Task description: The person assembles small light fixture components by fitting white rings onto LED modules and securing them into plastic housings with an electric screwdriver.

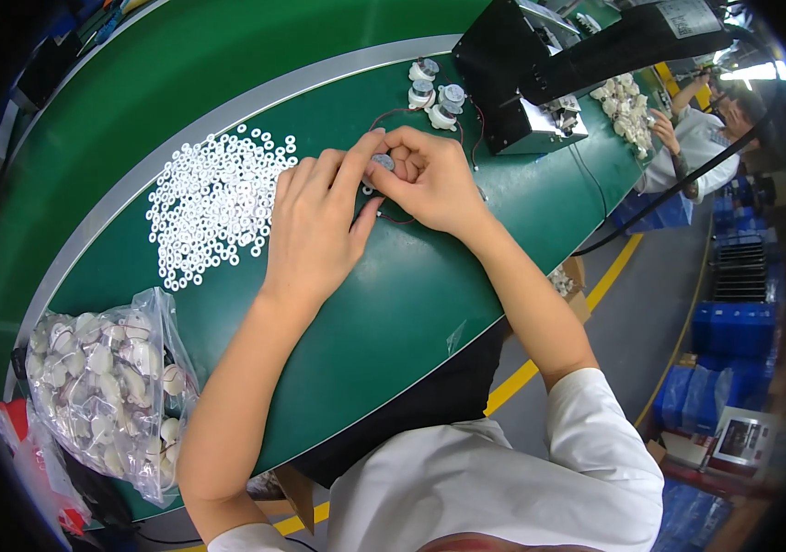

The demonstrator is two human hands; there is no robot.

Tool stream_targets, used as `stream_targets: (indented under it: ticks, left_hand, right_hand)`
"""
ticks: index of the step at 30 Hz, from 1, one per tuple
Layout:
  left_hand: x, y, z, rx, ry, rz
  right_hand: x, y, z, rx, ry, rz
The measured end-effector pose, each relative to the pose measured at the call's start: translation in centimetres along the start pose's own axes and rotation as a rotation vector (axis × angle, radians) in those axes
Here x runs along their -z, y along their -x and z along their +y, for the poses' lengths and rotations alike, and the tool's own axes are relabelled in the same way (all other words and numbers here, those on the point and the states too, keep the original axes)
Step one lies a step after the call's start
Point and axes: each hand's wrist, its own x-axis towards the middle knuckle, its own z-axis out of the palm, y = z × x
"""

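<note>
My right hand (437, 182) is closed round a small motor-like part (382, 162) with a round grey metal top. My left hand (317, 216) reaches over to the same part, its forefinger against it and its other fingers bent together. A bit of white shows beneath the part, and thin dark red wires trail near my fingertips. Much of the part is hidden by my fingers. Left of my left hand lies a wide spread of small white rings (218, 204). Beyond my hands stand several similar white parts with grey tops (446, 103), with thin wires.
A clear plastic bag (103, 386) full of white wired parts lies at the near left of the green table (384, 304). A black machine (512, 83) stands at the far right, beside a pile of whitish parts (625, 112). Another person (705, 143) sits beyond it.
</note>
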Motion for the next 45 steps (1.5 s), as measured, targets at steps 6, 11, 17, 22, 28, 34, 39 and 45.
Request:
stream_targets:
  ticks: [6,11,17,22,28,34,39,45]
  left_hand:
    - [-0.2,0.2,-0.3,0.008,-0.024,0.004]
    - [-0.4,0.0,-0.1,0.025,-0.003,0.011]
    - [-0.3,0.1,-0.2,0.013,-0.024,-0.003]
    - [-0.3,0.1,-0.2,0.017,-0.023,-0.001]
    - [-0.2,0.3,-0.2,0.018,-0.047,-0.002]
    - [-0.3,0.3,-0.3,-0.005,-0.042,0.015]
    - [-0.5,0.4,-0.2,-0.014,-0.075,0.023]
    - [-0.3,0.4,-0.3,-0.042,-0.079,0.041]
  right_hand:
    - [0.3,-0.3,-0.2,0.045,-0.026,-0.102]
    - [0.5,-0.1,0.3,0.098,-0.028,-0.084]
    - [0.8,-0.2,-0.2,0.130,-0.007,-0.116]
    - [0.9,-0.2,0.0,0.120,-0.025,-0.133]
    - [0.8,-0.2,0.1,0.129,-0.035,-0.154]
    - [0.9,-0.2,0.0,0.136,-0.019,-0.168]
    - [1.2,-0.3,0.3,0.071,-0.055,-0.219]
    - [1.2,-0.2,0.7,0.095,-0.046,-0.235]
